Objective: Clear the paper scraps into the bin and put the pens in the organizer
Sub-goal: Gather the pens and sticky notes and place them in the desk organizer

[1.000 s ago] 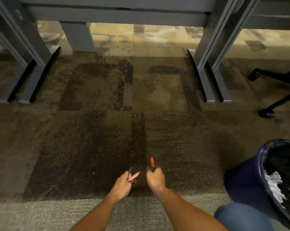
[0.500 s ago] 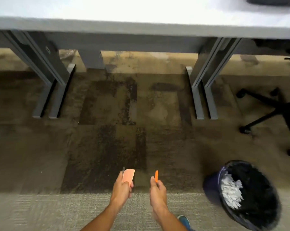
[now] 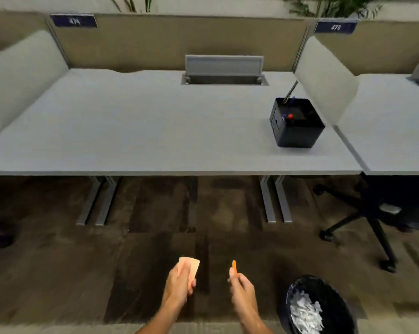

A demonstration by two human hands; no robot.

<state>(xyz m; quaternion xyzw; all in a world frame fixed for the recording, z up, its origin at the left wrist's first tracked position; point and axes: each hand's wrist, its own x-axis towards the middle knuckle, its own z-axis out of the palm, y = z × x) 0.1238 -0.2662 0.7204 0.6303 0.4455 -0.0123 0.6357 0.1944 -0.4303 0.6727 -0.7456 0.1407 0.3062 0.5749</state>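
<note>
Head view: both hands hang low in the near middle, above dark patterned carpet (image 3: 155, 249), well short of the bench (image 3: 155, 131).

The left hand (image 3: 178, 286) is closed around a peach-coloured paper scrap (image 3: 190, 267), which sticks up and away from the fingers; a dark tip shows just behind the scrap's top edge, too small to identify.

The right hand (image 3: 242, 289) is closed on an orange pen (image 3: 234, 268), pinched low so that its upper part stands almost upright above the fingers. The two hands are near each other but apart.

To the right of the right hand, at the near right, stands the bin (image 3: 297, 285), lined in black, with white paper scraps (image 3: 305, 312) heaped inside.

The black organizer (image 3: 296, 131) sits on the far right part of the bench, well apart from both hands, with several pens (image 3: 290, 116) already in it, one red-topped.

An office chair base (image 3: 362, 218) sits on the floor at right, under the neighbouring bench.
</note>
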